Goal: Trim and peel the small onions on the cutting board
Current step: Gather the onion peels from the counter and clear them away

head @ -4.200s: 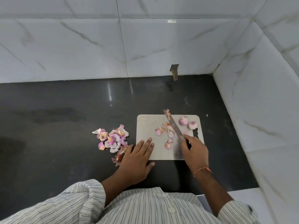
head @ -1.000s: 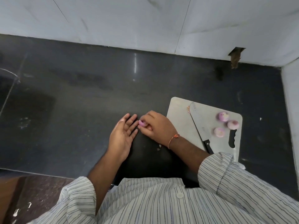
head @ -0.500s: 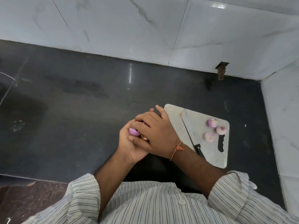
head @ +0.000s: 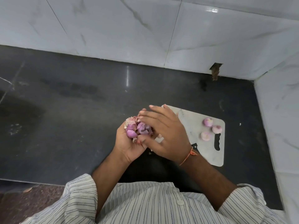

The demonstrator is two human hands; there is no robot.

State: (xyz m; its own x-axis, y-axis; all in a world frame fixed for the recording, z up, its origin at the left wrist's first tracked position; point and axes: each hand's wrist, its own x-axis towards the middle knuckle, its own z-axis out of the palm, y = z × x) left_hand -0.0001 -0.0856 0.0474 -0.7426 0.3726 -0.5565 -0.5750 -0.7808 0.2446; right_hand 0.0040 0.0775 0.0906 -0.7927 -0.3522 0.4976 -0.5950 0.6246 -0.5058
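Since half a second ago: right hand lifted and spread a little, uncovering more of the load in left palm; four seconds ago peels lay loose on the counter left of the board, knife in right hand.

Onion peels: purple and papery scraps, heaped in cupped left hand, held above the dark countertop, just left of the cutting board. Left fingers curled up round the heap. Right hand laid over the heap from the right, fingers mostly straight and spread, thumb touching the pile's near edge; no grasp of its own visible. Orange thread on right wrist.

Three peeled small onions: pale pink, clustered on the board's far right part, just above the handle slot, well apart from both hands.

Knife: only a dark bit of handle showing on the board, behind right wrist.

Striped shirt sleeves at bottom; white marbled wall tiles behind and at right.
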